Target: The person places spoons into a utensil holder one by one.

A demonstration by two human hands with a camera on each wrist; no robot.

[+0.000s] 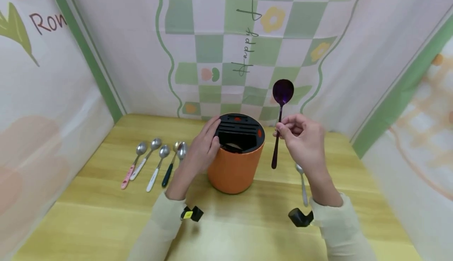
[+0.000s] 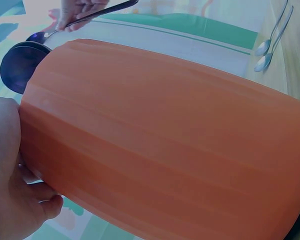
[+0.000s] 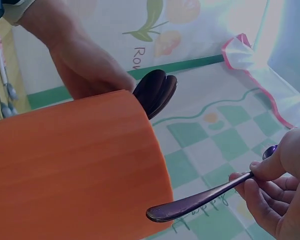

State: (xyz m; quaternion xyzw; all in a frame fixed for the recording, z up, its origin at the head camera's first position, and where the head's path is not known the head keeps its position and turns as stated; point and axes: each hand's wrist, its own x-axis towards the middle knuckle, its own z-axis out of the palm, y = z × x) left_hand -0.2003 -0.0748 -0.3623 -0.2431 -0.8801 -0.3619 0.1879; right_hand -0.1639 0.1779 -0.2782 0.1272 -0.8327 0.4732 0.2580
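An orange utensil holder with a black slotted top stands upright on the table. My left hand holds it by the upper left side, fingers and thumb at the rim. To its right my right hand pinches a dark purple spoon by the middle of its handle, bowl up, raised above the table and apart from the holder. In the right wrist view dark spoon heads stick out of the holder's top beside the left hand. Their handles are hidden inside.
Several spoons with pink, white and dark green handles lie left of the holder. A silver spoon lies near my right forearm; the left wrist view shows two spoons on that side. Patterned cloth walls the table's back and sides.
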